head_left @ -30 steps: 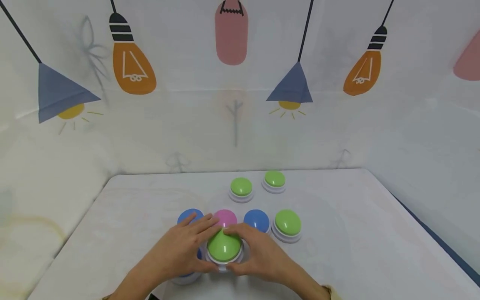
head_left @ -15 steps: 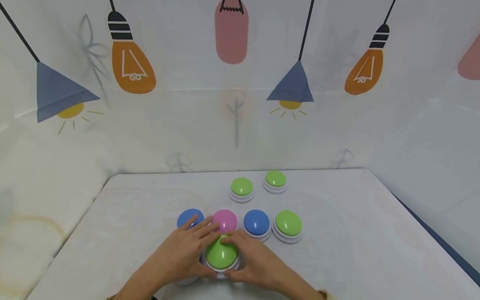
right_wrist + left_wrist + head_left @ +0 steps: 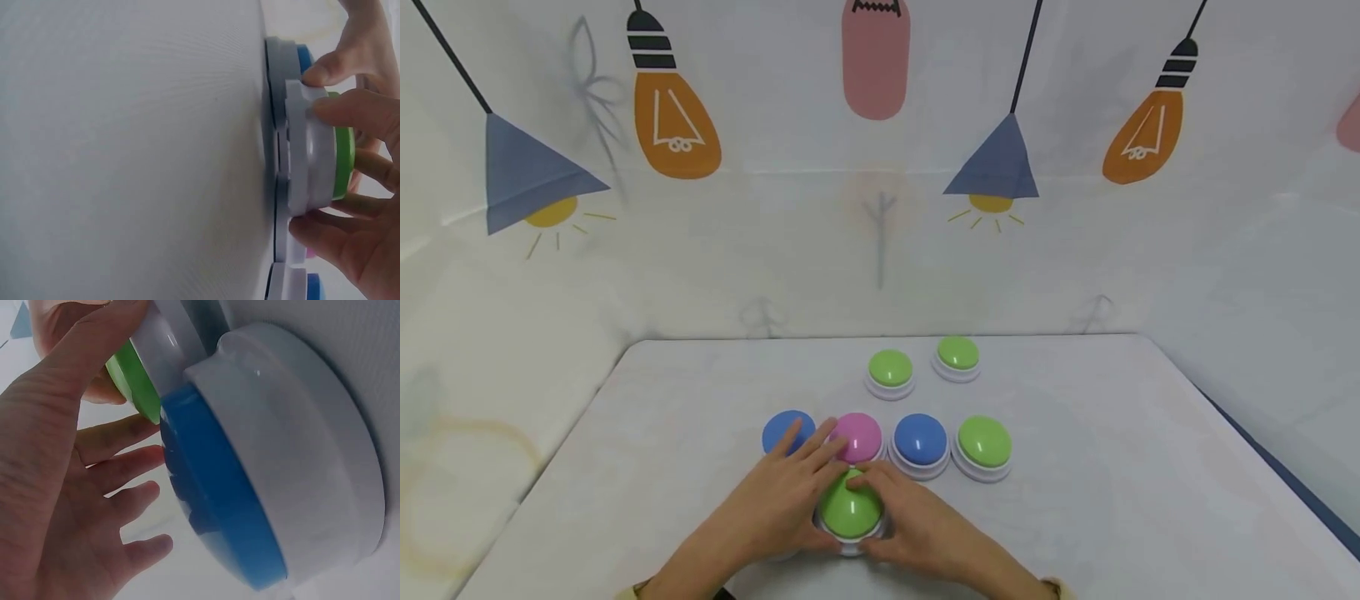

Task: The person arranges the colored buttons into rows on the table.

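A large push button with a green dome [image 3: 851, 506] and a white base is held between both hands, in front of a pink button [image 3: 859, 437]. My left hand [image 3: 782, 504] grips its left side, thumb low on the base and the other fingers spread. From the other side my right hand [image 3: 925, 525] curls thumb and fingers round the base. In the right wrist view, this base [image 3: 309, 150] stands out from the tabletop, farther than its neighbours' bases. A blue button [image 3: 212, 487] lies under the left hand in the left wrist view; the hand hides it in the head view.
In the pink button's row stand a blue button [image 3: 786, 425] at left, a blue button [image 3: 921, 439] and a green button [image 3: 985, 442] at right. Farther back are two green buttons, one nearer [image 3: 891, 368], one at the rear [image 3: 958, 353]. A printed cloth wall [image 3: 790, 250] rises behind the white table [image 3: 1112, 467].
Both hands have drawn the green button slightly toward the person, uncovering more of the pink and blue buttons behind it. The head view has shifted a little.
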Action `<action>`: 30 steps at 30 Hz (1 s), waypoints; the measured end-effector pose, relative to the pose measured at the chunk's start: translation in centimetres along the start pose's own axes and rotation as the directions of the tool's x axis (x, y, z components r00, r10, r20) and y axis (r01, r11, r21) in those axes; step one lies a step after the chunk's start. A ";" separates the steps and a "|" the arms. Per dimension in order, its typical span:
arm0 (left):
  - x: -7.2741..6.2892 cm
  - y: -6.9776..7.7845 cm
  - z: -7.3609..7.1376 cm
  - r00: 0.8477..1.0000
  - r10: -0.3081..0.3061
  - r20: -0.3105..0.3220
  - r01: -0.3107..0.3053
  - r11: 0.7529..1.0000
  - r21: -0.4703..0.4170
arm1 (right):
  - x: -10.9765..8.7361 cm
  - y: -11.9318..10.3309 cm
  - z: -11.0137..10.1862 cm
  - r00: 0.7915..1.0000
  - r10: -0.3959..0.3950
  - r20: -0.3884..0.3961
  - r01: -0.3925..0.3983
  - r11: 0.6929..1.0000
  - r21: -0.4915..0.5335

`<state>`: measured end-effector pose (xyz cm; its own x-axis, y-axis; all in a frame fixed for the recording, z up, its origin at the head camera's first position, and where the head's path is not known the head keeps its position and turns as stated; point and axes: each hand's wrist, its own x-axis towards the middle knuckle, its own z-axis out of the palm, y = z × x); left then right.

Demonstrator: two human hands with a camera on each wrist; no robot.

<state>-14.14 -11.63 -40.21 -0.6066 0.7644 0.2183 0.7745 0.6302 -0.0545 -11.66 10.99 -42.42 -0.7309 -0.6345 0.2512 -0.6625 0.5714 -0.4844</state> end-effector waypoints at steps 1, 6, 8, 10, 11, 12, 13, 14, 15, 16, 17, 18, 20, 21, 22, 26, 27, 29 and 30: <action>0.0 0.1 0.0 1.000 0.000 -0.003 0.000 1.000 0.002 | 0.0 0.0 0.0 1.000 -0.001 0.003 0.001 1.000 0.003; 0.1 0.4 0.2 1.000 -0.020 0.005 0.020 0.999 -0.026 | -0.1 0.0 -0.1 0.999 0.016 0.037 -0.016 1.000 0.016; 0.1 0.5 0.3 0.999 -0.035 0.013 0.035 0.998 -0.044 | -0.1 0.0 0.0 0.999 0.020 0.050 -0.020 1.000 0.011; 0.1 0.5 0.4 0.999 -0.041 0.009 0.041 0.998 -0.051 | -0.1 -0.1 -0.1 0.998 0.023 0.061 -0.023 1.000 -0.005; 0.1 0.6 0.5 0.999 -0.044 0.009 0.045 0.998 -0.054 | -0.1 -0.1 -0.1 0.998 0.024 0.063 -0.023 1.000 -0.016; 0.1 0.6 0.5 0.999 -0.046 0.011 0.047 0.997 -0.055 | -0.1 -0.1 -0.2 0.998 0.025 0.065 -0.024 0.999 -0.027; 0.2 0.6 0.5 0.999 -0.046 0.012 0.046 0.998 -0.053 | -0.1 -0.1 -0.2 0.997 0.028 0.066 -0.025 0.999 -0.034; 0.2 0.7 0.6 0.999 -0.045 0.010 0.045 0.998 -0.049 | -0.1 -0.1 -0.3 0.997 0.029 0.068 -0.026 0.999 -0.040; 0.2 0.7 0.6 0.999 -0.047 0.014 0.048 0.998 -0.047 | -0.1 -0.1 -0.3 0.997 0.032 0.070 -0.028 0.999 -0.045; 0.3 0.8 0.6 0.999 -0.048 0.017 0.049 0.998 -0.044 | -0.1 -0.1 -0.3 0.997 0.035 0.072 -0.031 0.998 -0.048; 0.3 0.8 0.6 0.999 -0.050 0.023 0.051 0.998 -0.043 | -0.1 -0.1 -0.4 0.997 0.039 0.073 -0.035 0.998 -0.051; 0.4 0.8 0.6 0.998 -0.049 0.026 0.050 0.998 -0.038 | -0.1 0.0 -0.3 0.996 0.042 0.075 -0.039 0.998 -0.050; 0.4 0.8 0.5 0.998 -0.050 0.025 0.050 0.998 -0.030 | -0.1 0.0 -0.3 0.996 0.050 0.076 -0.046 0.998 -0.050; 0.4 0.8 0.5 0.998 -0.049 0.027 0.050 0.998 -0.028 | -0.1 0.0 -0.3 0.995 0.054 0.078 -0.051 0.998 -0.049; 0.4 0.8 0.6 0.999 -0.046 0.023 0.046 0.999 -0.025 | -0.1 0.0 -0.3 0.995 0.058 0.079 -0.054 0.997 -0.048; 0.2 0.7 0.7 0.999 -0.035 0.017 0.035 0.999 -0.016 | -0.1 -0.1 -0.4 0.994 0.072 0.088 -0.068 0.997 -0.042; 0.2 0.7 0.7 0.999 -0.033 0.019 0.034 0.999 -0.017 | -0.1 -0.1 -0.4 0.993 0.073 0.089 -0.070 0.997 -0.041; 0.1 0.6 0.7 0.999 -0.035 0.028 0.036 0.999 -0.026 | -0.1 -0.1 -0.4 0.994 0.070 0.085 -0.067 0.997 -0.044; 0.1 0.6 0.7 0.999 -0.038 0.033 0.039 0.999 -0.035 | -0.1 -0.1 -0.4 0.994 0.070 0.082 -0.066 0.997 -0.044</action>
<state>-13.85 -11.10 -40.90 -0.6411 0.7443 0.1874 0.7562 0.6543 -0.0116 -11.54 11.21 -42.09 -0.7594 -0.6339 0.1470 -0.6192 0.6345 -0.4626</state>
